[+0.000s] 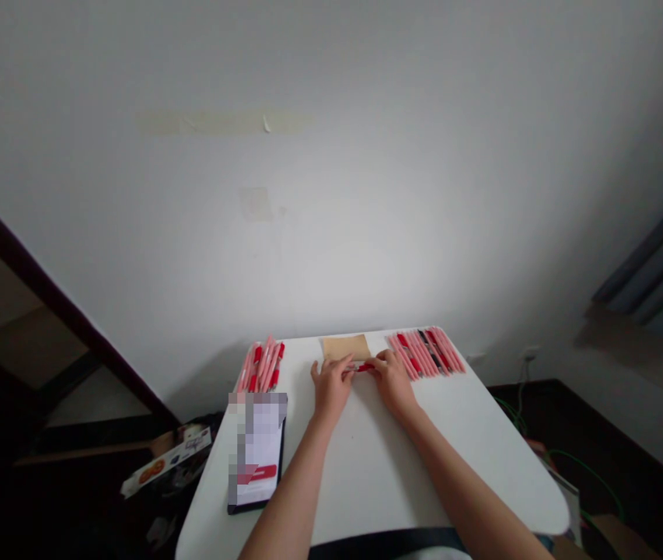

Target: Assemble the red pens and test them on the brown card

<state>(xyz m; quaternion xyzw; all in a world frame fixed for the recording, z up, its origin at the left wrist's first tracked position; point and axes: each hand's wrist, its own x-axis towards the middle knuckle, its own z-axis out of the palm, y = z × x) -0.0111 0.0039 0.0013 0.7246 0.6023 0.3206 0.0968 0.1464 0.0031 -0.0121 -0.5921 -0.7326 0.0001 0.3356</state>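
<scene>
Over the far part of the table, my left hand (pixel 332 385) and my right hand (pixel 392 381) face each other. Between them runs a red pen (pixel 364 367), gripped near one end by each set of closed fingers. Just beyond it lies a piece of brown paper (pixel 346 346). To the right, near my right hand, pink and red pens, with a black one among them, lie side by side in a row (pixel 429 354). A looser bunch of pink and red pens (pixel 261 367) rests at the far left corner.
A tablet or phone (pixel 264 443) with a lit, partly blurred screen lies on the left of the white table (pixel 366 482). The wall (pixel 343 233) rises behind. Boxes and clutter (pixel 176 459) sit on the floor at left; green cables (pixel 591 467) run at right.
</scene>
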